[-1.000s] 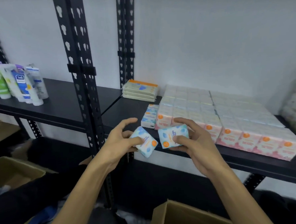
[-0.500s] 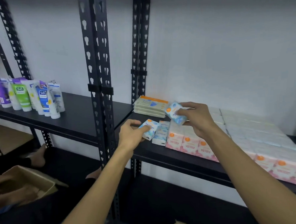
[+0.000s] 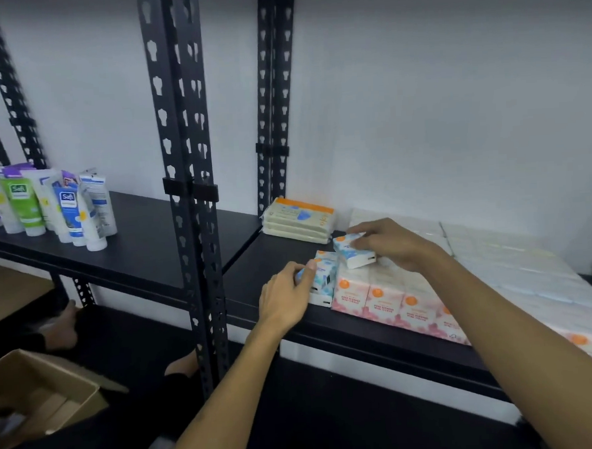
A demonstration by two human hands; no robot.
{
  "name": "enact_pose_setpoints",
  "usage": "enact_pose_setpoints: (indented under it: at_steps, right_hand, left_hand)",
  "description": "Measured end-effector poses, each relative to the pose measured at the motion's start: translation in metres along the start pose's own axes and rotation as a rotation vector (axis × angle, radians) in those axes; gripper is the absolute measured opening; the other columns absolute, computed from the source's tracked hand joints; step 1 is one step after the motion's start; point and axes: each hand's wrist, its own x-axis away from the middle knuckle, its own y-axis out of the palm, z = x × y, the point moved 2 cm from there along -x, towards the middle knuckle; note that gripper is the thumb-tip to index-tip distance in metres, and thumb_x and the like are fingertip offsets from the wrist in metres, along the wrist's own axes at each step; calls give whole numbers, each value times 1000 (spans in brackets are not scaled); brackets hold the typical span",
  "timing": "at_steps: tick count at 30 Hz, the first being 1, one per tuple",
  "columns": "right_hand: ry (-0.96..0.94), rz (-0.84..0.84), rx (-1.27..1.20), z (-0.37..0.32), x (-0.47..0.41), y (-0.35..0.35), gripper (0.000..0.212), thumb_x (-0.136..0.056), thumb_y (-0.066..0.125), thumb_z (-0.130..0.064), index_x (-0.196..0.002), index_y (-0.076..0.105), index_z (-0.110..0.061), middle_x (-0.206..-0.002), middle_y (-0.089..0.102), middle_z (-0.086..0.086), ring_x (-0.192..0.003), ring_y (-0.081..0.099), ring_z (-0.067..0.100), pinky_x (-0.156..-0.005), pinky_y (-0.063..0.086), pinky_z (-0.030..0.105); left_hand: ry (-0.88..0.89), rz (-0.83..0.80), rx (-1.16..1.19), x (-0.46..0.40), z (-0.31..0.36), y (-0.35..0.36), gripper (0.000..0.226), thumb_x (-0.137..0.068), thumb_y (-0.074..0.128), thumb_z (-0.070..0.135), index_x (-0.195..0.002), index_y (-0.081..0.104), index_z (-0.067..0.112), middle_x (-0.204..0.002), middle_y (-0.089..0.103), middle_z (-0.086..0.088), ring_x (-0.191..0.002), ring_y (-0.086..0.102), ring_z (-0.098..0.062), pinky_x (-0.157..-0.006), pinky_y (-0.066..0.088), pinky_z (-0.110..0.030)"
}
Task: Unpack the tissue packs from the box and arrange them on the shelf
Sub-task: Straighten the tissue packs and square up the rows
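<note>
Both hands grip blue tissue packs; tubes (image 3: 69,208) read "Safi".

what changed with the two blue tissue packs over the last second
Both hands carried their blue packs from in front of the shelf edge onto it. The left hand now holds its pack by the blue stack left of the pink packs; the right hand holds its pack on top of them. Neither was released. The tubes stayed put.

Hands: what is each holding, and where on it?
Left hand grips a blue tissue pack by its left end; right hand holds another blue pack by its top.
</note>
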Motion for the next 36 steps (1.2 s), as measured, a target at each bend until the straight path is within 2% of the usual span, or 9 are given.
enact_pose_setpoints:
  at_steps: [4, 8, 14, 18, 21, 25, 30, 33, 36]
  right_hand:
    - [-47, 62, -24, -7, -13, -4, 28, -86, 76, -5, -110, 63, 2, -112, 68, 21, -100, 69, 30, -78, 59, 37]
    - [-118, 167, -96, -15, -30, 4, 30, -83, 80, -5, -97, 54, -3, -109, 67, 20, -98, 71, 28, -77, 62, 42]
    - [-219, 102, 347, -18, -61, 39, 29, -89, 75, -23, -108, 55, -13, -116, 62, 6, -107, 61, 25, -94, 52, 44]
    - [-169, -59, 756, -10, -74, 43, 32, -95, 66, -30, -124, 60, -17, -129, 59, 2, -121, 53, 25, -109, 31, 47]
    - [-136, -152, 844, -12, -79, 41, 29, -96, 63, -31, -121, 64, -16, -124, 62, 0, -118, 54, 25, -111, 33, 51]
    - [-95, -263, 808, -19, -79, 47, 41, -99, 55, -43, -131, 62, -18, -131, 60, -2, -119, 54, 20, -104, 44, 41]
    - [-93, -280, 801, -19, -79, 47, 46, -96, 59, -49, -132, 61, -21, -136, 57, -2, -119, 51, 17, -99, 42, 35]
    - [-90, -268, 775, -17, -80, 46, 50, -93, 62, -52, -134, 60, -23, -139, 56, -2, -121, 50, 17, -101, 42, 36]
    - [-97, -194, 794, -14, -78, 47, 62, -86, 62, -63, -139, 53, -31, -145, 52, -2, -130, 48, 23, -111, 34, 48]
  left_hand:
    - [45, -111, 100, -2, -10, -3, 59, -85, 56, 75, -126, 62, 32, -105, 70, 18, -101, 65, -4, -91, 55, -38]
    - [58, -60, 63, 1, -13, 1, 70, -62, 72, 82, -110, 60, 33, -102, 71, 18, -92, 66, 2, -81, 58, -34]
    - [11, -3, -73, -1, -9, 9, 79, -48, 63, 94, -101, 50, 37, -102, 66, 16, -97, 63, -10, -81, 54, -37]
    - [65, -80, -14, -1, -15, 5, 71, -64, 74, 79, -115, 57, 33, -112, 68, 18, -105, 62, -1, -84, 51, -26]
    - [96, -152, 93, -3, -19, -1, 64, -76, 79, 59, -127, 53, 32, -121, 68, 20, -110, 61, 7, -93, 50, -23]
    - [139, -193, 51, -4, -21, -2, 83, -79, 86, 35, -148, 41, 34, -130, 62, 18, -117, 55, 4, -103, 44, -26]
    - [140, -94, -63, -2, -19, 3, 67, -82, 82, 39, -143, 53, 37, -124, 66, 8, -113, 57, -7, -85, 40, -23]
    - [152, -90, -59, -2, -18, 3, 66, -83, 81, 38, -143, 53, 36, -124, 66, 7, -113, 58, -9, -86, 40, -24]
    - [165, -155, -22, -1, -18, -1, 69, -81, 84, 38, -142, 53, 37, -124, 64, 18, -109, 55, 3, -94, 46, -23]
